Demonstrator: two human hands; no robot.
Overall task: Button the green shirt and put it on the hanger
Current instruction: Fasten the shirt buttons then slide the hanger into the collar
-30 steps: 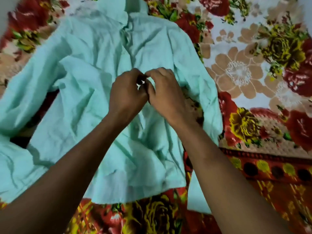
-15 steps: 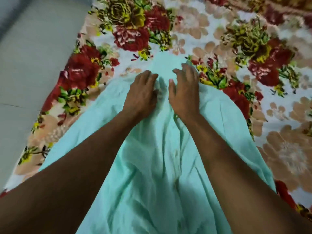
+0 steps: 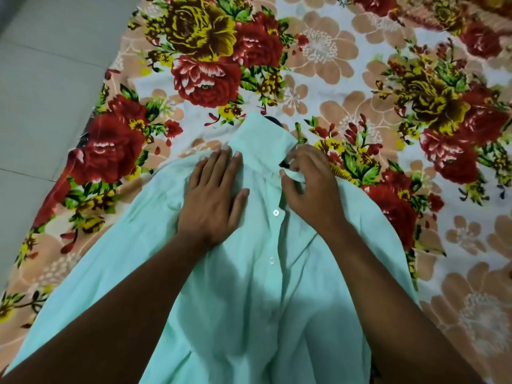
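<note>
The mint-green shirt [image 3: 249, 286] lies front-up on a flowered blanket, collar [image 3: 263, 139] pointing away from me. Its white buttons [image 3: 275, 212] run down the middle placket and look fastened. My left hand [image 3: 213, 195] lies flat with straight fingers on the shirt's left chest, just below the collar. My right hand [image 3: 307, 184] has curled fingers pinching the fabric at the collar's right end, where something small and dark shows. A dark bit also peeks out behind the collar top [image 3: 273, 121]; I cannot tell if it is the hanger.
The flowered blanket [image 3: 360, 92] with red and yellow roses spreads under and beyond the shirt. Grey tiled floor [image 3: 47, 79] borders it on the left.
The view has shifted slightly. My left hand stays flat below the collar, while my right hand has gone from lying flat to pinching the fabric at the collar's right end.
</note>
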